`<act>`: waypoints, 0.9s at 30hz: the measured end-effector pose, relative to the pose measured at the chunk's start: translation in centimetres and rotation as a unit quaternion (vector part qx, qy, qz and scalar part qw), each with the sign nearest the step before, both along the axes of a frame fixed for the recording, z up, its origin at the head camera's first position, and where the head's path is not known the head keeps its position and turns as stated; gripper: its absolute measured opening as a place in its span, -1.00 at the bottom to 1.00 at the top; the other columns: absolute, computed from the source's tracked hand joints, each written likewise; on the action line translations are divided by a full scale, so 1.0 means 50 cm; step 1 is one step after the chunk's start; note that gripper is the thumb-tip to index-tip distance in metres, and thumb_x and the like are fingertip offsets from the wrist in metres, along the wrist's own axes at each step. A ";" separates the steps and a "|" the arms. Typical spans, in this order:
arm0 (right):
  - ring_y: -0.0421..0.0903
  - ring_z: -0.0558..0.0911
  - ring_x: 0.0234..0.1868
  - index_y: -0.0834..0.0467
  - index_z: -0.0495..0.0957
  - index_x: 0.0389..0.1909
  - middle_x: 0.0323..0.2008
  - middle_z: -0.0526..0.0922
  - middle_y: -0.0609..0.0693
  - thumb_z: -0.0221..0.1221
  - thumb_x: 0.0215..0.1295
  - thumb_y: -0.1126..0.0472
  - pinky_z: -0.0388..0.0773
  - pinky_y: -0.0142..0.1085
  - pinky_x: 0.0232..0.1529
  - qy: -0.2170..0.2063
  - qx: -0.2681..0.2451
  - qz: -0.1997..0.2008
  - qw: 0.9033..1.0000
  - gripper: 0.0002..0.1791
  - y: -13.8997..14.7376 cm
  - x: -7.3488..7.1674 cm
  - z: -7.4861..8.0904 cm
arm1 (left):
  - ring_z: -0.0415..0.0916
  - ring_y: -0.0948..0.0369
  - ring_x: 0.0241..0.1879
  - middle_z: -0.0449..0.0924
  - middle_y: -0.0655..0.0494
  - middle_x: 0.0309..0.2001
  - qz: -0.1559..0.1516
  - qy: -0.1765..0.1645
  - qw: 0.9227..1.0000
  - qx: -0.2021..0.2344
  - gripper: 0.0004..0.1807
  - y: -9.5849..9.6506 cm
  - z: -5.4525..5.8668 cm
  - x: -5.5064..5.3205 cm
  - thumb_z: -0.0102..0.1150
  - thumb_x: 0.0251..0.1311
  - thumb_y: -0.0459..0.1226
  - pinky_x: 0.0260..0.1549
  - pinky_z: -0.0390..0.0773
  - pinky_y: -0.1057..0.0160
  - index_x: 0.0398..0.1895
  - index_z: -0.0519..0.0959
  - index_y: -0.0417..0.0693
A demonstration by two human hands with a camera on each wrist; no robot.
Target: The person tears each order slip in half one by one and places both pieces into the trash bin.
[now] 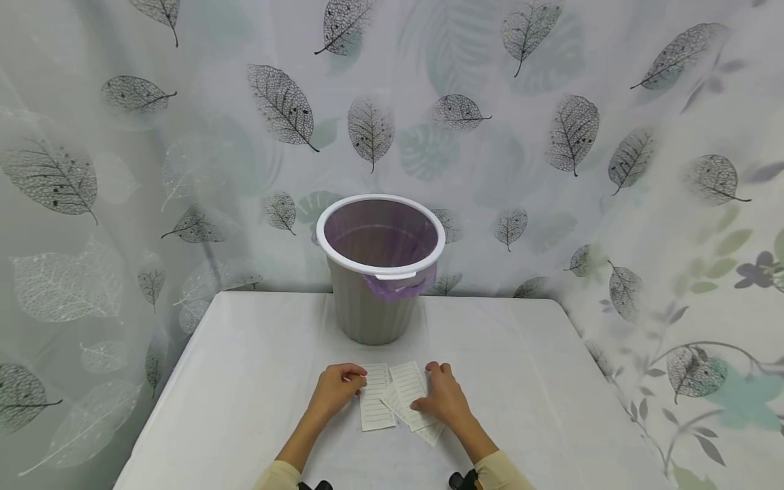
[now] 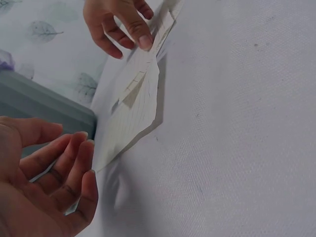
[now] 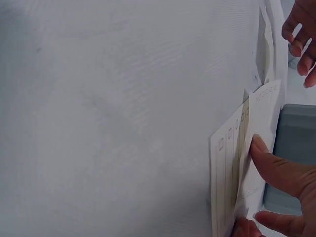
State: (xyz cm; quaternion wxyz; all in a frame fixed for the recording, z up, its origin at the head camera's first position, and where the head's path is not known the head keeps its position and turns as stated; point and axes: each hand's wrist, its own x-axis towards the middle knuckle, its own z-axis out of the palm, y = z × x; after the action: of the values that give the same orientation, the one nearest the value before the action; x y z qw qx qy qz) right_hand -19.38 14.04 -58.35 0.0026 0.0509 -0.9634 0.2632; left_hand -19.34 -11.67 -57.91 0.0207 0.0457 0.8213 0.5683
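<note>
Several lined paper slips lie on the white table in front of the bin. My left hand point(image 1: 336, 390) is beside the left slip point(image 1: 376, 408), its fingers loosely bent; in the left wrist view they stand apart from the paper with nothing between them. My right hand point(image 1: 446, 396) is at the right edge of the overlapping slips point(image 1: 409, 384). Its thumb point(image 3: 269, 160) touches the top slip point(image 3: 261, 123), while the other fingers are spread. Beneath it, another slip point(image 3: 222, 163) with small printed squares shows.
A grey bin point(image 1: 375, 309) with a white rim and purple liner stands at the table's back, behind the slips. Leaf-patterned curtains point(image 1: 392, 88) hang close around the table point(image 1: 257, 381). Dark wrist devices point(image 1: 463, 480) sit near the sleeves.
</note>
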 end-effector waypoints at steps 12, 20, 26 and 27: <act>0.07 0.56 -0.34 0.36 0.46 -0.11 -0.28 0.47 0.18 0.76 -0.32 0.20 0.61 -0.01 -0.27 -0.018 0.007 -0.004 1.000 -0.20 0.006 -0.005 0.012 | 0.67 0.01 -0.47 0.63 0.11 -0.47 -0.002 -0.010 1.000 0.009 -0.83 0.000 -0.002 0.003 0.34 0.17 -0.43 -0.56 0.48 0.34 -0.19 0.73 -0.35; -0.08 0.44 -0.43 0.32 0.45 -0.20 -0.46 0.45 -0.01 0.71 -0.23 0.28 0.47 -0.19 -0.40 -0.047 -0.018 0.005 0.999 -0.33 0.008 -0.002 0.014 | 0.66 0.01 -0.48 0.63 0.11 -0.47 -0.008 -0.005 1.000 0.011 -0.83 0.000 -0.003 0.000 0.34 0.18 -0.44 -0.55 0.48 0.35 -0.18 0.73 -0.36; -0.13 0.37 -0.47 0.24 0.49 -0.37 -0.52 0.39 -0.07 0.57 -0.02 0.36 0.35 -0.26 -0.46 -0.021 -0.050 0.019 0.998 -0.62 0.017 -0.001 0.002 | 0.67 -0.04 -0.46 0.62 0.15 -0.47 -0.011 -0.004 1.000 -0.001 -0.83 -0.003 0.000 -0.002 0.33 0.22 -0.41 -0.59 0.46 0.36 -0.16 0.73 -0.35; -0.15 0.37 -0.47 0.23 0.50 -0.39 -0.53 0.40 -0.08 0.52 0.02 0.38 0.34 -0.27 -0.45 -0.006 -0.063 0.023 0.998 -0.67 0.019 -0.001 0.001 | 0.67 -0.04 -0.45 0.62 0.14 -0.46 -0.012 -0.005 1.000 -0.003 -0.83 -0.003 0.000 -0.002 0.32 0.22 -0.41 -0.59 0.45 0.36 -0.16 0.73 -0.34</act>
State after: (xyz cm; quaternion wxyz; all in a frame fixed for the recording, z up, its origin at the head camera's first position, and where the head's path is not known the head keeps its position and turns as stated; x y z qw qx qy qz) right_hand -19.42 15.01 -58.32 -0.0064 0.0710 -0.9435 0.3236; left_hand -19.44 -11.83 -57.89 0.0322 0.0525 0.8224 0.5655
